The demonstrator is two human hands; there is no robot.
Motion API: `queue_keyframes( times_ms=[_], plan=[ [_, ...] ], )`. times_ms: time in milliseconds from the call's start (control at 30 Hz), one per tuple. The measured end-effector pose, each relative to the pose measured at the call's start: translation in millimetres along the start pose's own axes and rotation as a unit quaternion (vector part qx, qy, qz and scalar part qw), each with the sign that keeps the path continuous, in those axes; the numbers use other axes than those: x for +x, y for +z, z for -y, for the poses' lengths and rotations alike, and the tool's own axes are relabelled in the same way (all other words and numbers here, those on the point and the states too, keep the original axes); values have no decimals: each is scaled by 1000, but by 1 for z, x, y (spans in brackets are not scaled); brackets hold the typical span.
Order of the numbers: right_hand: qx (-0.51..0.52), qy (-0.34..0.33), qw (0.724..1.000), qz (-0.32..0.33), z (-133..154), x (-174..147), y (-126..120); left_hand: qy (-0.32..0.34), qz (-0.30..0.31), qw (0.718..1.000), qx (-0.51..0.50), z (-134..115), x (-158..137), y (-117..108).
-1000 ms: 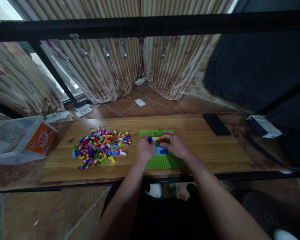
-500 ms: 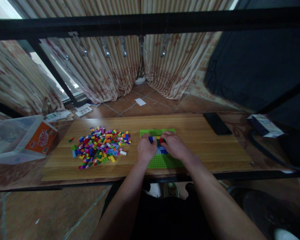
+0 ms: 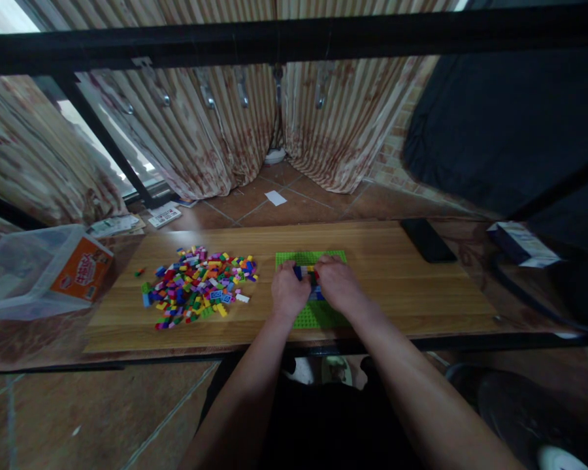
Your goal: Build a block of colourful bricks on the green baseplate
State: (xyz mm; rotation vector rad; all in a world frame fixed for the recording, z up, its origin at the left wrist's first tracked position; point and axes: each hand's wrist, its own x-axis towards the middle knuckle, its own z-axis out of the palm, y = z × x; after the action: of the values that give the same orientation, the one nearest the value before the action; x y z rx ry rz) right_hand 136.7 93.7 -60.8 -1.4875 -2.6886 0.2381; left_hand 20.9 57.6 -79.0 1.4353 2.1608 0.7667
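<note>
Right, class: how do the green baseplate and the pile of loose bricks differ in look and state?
The green baseplate is one flat, studded sheet; the brick pile is a heap of many small pieces.
The baseplate is a single colour, while the pile mixes red, yellow, blue, purple and others.
The left hand and right hand are over the baseplate; neither is at the pile.
Both lie on the wooden tabletop.

A flat black phone (image 3: 427, 240) lies near the right end of the brown wooden table top (image 3: 424, 294), and a dark blue and white box (image 3: 523, 245) sits past that end. Long cream and brown striped curtains (image 3: 176, 140) hang behind a black bar (image 3: 294, 44) with silver hooks (image 3: 320, 94). A white paper (image 3: 275, 198) lies on the brown tile floor (image 3: 225, 213)
</note>
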Motion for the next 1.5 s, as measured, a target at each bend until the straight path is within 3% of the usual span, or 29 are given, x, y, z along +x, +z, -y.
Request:
queue_keyframes(
  times_ms=[167, 300, 433, 700, 933, 1500],
  plan=[
    [98, 18, 994, -38, -24, 0, 6, -1, -7, 1000, -11, 2, 1, 2],
    [182, 89, 975, -95, -40, 1, 10, -5, -10, 1000, -11, 1, 0, 3],
    [223, 132, 961, -98, -42, 6, 19, -7, -12, 1000, -6, 1, 0, 2],
    [241, 150, 955, -89, -42, 13, 31, -5, -9, 1000, 3, 2, 1, 4],
    [267, 164, 945, -96, -43, 17, 33, -23, -34, 999, 32, -5, 1, 7],
    [265, 179, 943, -93, -37, 18, 31, -36, -15, 999, 24, -6, 6, 8]
  ],
)
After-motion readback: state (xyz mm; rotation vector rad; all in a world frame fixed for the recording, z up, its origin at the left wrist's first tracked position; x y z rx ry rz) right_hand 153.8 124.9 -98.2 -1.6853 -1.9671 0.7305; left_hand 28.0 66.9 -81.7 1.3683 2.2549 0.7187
